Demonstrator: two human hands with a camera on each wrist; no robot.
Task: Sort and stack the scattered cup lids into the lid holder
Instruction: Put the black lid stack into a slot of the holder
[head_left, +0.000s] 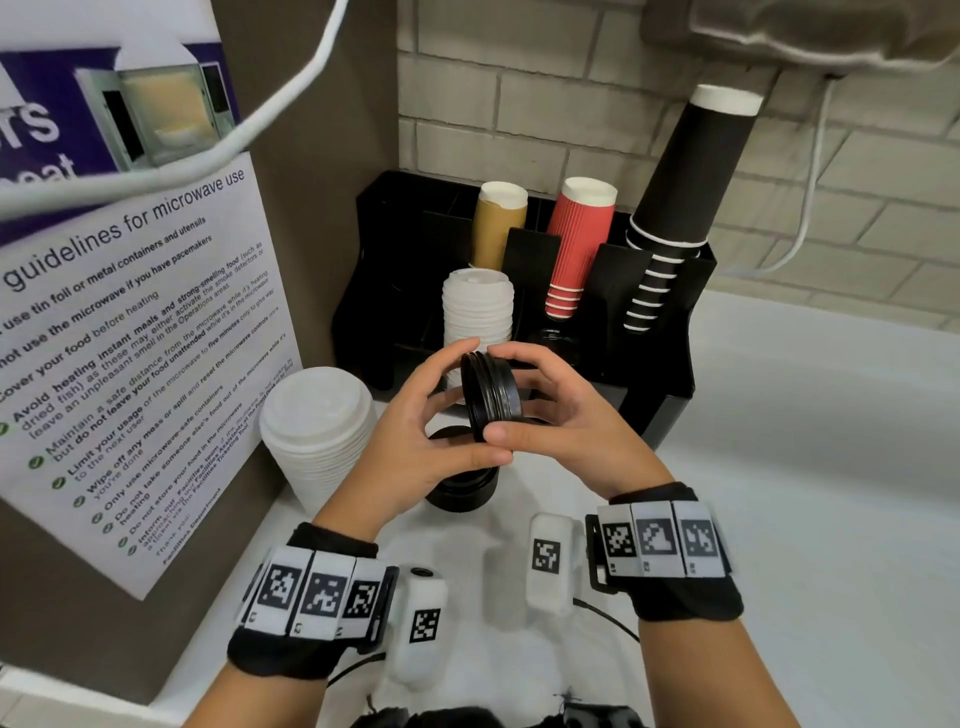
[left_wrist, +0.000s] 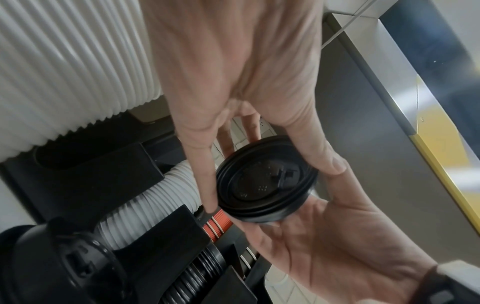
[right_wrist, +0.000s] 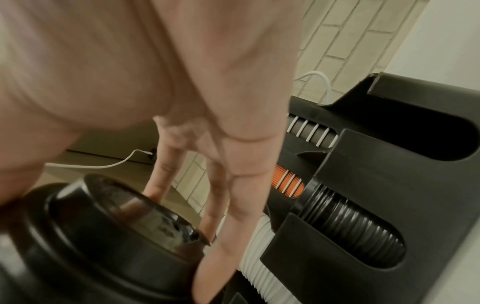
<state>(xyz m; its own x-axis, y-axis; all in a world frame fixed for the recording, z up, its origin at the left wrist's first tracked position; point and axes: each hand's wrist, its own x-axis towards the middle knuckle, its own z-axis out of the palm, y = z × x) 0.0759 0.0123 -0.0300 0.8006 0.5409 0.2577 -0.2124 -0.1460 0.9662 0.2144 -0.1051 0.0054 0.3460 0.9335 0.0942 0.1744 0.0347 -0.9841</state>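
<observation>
A small stack of black lids (head_left: 492, 384) stands on edge in front of the black lid holder (head_left: 670, 374). My left hand (head_left: 483, 402) grips the stack from the left with thumb below and fingers over the top. My right hand (head_left: 497, 394) pinches it from the right. The left wrist view shows the same black lids (left_wrist: 267, 185) between both hands. More black lids (head_left: 462, 488) sit stacked on the counter under my hands. A loose white lid stack (head_left: 319, 431) stands at the left. White lids (head_left: 478, 306) and black lids (right_wrist: 350, 222) fill holder slots.
The holder's back slots carry a brown cup (head_left: 498, 223), red cups (head_left: 579, 244) and a tall stack of black cups (head_left: 670, 218). A poster on microwave use (head_left: 130, 364) hangs on the left wall. White counter (head_left: 805, 467) stretches to the right.
</observation>
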